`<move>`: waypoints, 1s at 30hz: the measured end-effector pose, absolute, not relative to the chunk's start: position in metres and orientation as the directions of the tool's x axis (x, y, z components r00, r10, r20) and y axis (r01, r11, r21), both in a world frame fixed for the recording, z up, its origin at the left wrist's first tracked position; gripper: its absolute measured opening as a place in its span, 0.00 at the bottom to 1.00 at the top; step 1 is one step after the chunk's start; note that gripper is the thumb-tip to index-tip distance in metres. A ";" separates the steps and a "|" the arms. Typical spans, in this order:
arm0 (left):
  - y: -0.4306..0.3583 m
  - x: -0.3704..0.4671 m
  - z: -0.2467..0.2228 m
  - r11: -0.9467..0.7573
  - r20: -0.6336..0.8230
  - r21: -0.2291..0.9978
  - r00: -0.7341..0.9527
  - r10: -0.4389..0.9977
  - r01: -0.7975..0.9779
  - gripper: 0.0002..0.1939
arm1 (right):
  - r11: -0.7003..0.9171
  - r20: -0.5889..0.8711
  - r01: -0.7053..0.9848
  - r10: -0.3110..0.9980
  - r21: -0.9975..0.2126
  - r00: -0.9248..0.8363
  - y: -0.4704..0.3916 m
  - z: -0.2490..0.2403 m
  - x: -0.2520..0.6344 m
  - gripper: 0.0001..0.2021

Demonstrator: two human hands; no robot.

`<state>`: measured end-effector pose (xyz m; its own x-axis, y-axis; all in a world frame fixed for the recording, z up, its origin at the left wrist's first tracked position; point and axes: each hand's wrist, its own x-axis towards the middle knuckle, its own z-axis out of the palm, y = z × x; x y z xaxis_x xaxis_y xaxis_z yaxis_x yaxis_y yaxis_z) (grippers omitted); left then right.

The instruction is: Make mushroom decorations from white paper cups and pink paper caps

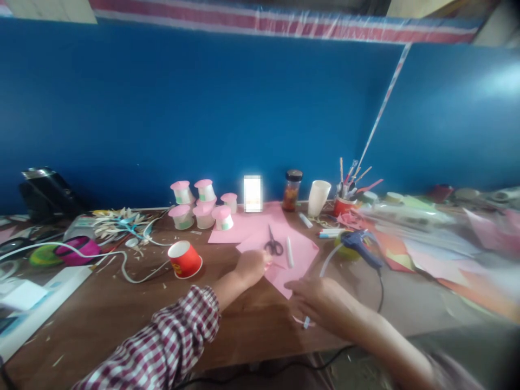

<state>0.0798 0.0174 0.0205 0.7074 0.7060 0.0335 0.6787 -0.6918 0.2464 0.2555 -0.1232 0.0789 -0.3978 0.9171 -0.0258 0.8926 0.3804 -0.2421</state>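
Near the middle of the table my left hand [252, 267] is closed at the near left edge of the pink paper [298, 244], with a bit of pink between its fingertips. My right hand [314, 298] is blurred and closed at the paper's near corner; what it holds, if anything, is too small to name. A small pink strip [299, 320] lies below it. Dark-handled scissors [273, 245] rest on the paper just beyond my left hand, beside a white pen [290, 252]. A red paper cup [184, 260] stands left of my left hand.
White cups with pink tops [204, 212] are grouped at the back. Behind the paper stand a dark-lidded jar [291, 190] and a white cup [319, 198]. A blue glue gun [361, 245] lies right, near coloured sheets [430, 254]. A white cable [125, 268] crosses the left side.
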 end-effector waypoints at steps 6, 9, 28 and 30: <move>0.012 0.083 0.026 -0.691 0.039 0.209 0.700 0.713 0.692 0.10 | 0.295 0.030 0.954 0.956 -0.059 -0.293 -0.061 0.076 0.263 0.11; 0.009 0.081 0.027 -0.693 0.062 0.242 0.702 0.709 0.679 0.10 | 0.286 0.013 0.958 0.958 -0.009 -0.286 -0.034 0.073 0.257 0.09; 0.019 0.029 0.026 -0.582 0.109 0.484 0.615 0.781 0.653 0.08 | 0.387 -0.006 0.915 0.921 0.115 -0.389 -0.011 0.070 0.254 0.12; 0.020 0.024 0.028 -0.584 0.119 0.511 0.621 0.774 0.630 0.13 | 0.399 -0.011 0.911 0.916 0.103 -0.400 -0.013 0.073 0.249 0.12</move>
<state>0.0239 0.0199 0.0281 0.6215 0.7744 0.1186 0.6303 -0.5841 0.5114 0.2493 -0.0129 0.0726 -0.4004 0.9163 -0.0114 0.9110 0.3994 0.1027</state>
